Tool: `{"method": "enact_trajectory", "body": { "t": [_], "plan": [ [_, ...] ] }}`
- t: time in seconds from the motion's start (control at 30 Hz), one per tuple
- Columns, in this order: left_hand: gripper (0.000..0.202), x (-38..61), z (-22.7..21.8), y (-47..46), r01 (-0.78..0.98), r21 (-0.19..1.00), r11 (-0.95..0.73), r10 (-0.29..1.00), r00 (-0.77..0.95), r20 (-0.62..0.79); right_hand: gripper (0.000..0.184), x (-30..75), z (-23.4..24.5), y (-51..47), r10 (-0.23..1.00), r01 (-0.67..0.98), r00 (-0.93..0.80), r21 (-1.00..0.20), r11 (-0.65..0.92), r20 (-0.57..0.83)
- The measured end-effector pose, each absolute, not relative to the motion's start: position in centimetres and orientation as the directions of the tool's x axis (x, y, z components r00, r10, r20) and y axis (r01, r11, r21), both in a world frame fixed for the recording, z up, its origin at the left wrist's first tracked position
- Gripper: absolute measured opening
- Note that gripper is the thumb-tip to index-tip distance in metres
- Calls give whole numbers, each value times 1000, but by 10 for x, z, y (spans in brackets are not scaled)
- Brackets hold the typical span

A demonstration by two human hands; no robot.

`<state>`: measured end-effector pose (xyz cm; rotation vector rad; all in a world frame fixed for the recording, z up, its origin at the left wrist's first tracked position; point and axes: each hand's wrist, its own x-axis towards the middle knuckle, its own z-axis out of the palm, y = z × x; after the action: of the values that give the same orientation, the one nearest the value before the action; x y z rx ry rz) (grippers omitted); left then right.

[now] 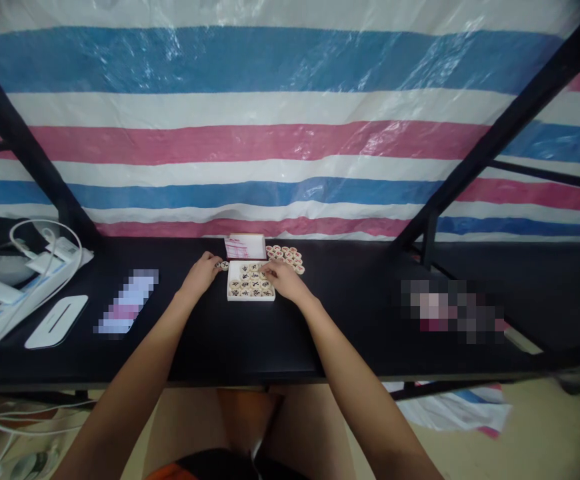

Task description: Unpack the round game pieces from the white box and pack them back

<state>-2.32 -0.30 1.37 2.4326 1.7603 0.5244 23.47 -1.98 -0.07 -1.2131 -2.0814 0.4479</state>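
Note:
A small white box (251, 297) lies on the black table (270, 340), filled with round wooden chess pieces marked in black. My left hand (203, 272) rests just left of the box, fingers pinched on a round piece (224, 265) at the box's upper left corner. On the box's upper right edge sits my right hand (279, 277), fingers curled down onto the pieces there. A loose cluster of red-marked pieces (286, 256) lies behind and right of the box. The box lid (245, 247) with red print stands behind it.
White chargers, cables and a power strip (30, 280) crowd the table's left end, next to a flat white device (56, 321). Blurred patches lie left and right of me. Black frame struts (475, 157) slant up before a striped tarp.

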Motion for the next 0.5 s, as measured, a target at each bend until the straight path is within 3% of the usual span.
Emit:
{"method": "enact_trajectory", "body": {
  "t": [0.17, 0.27, 0.37, 0.5],
  "plan": [
    [33, -20, 26, -11, 921, 157, -358, 903, 298, 309, 23, 234, 0, -19, 869, 648, -333, -581, 493, 365],
    [32, -11, 36, -21, 864, 79, -497, 824, 442, 355, 23, 234, -1, -19, 858, 651, -333, -563, 509, 391],
    [40, -3, 38, -29, 793, 104, -600, 788, 563, 250, 23, 234, -1, -18, 852, 647, -337, -559, 519, 401],
    [43, -1, 36, -33, 775, 193, -602, 798, 585, 142, 22, 235, -2, -18, 855, 644, -340, -566, 515, 392]
  ]
}}
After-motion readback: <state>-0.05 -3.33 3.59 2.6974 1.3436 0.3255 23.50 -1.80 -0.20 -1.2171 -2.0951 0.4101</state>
